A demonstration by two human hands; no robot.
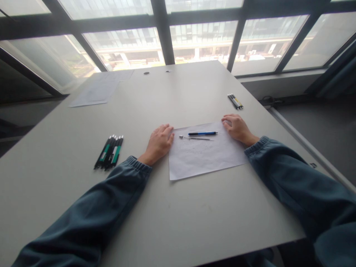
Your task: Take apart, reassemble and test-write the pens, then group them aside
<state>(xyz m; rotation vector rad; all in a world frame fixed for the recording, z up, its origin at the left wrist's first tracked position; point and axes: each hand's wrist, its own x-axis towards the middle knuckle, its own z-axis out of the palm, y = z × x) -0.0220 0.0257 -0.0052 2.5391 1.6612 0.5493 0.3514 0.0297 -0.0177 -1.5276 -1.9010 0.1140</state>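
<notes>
A sheet of white paper (205, 159) lies on the table between my hands. My left hand (160, 142) rests flat at its left edge, fingers stretched out and holding nothing. At the upper right corner of the sheet, my right hand (236, 128) lies with its fingers loosely extended, also holding nothing. On the paper lies a blue pen barrel (204, 133) with a dark grip. Just below it is a thin refill (200, 139), and at its left a small silvery tip piece (181, 137). A thin piece, perhaps a spring, is too small to make out.
Several black pens with green labels (109, 152) lie bunched to the left. A small group of pens (235, 101), one with yellow, lies at the right edge of the white table (178, 215). More paper sheets (96, 91) lie far left, near the windows.
</notes>
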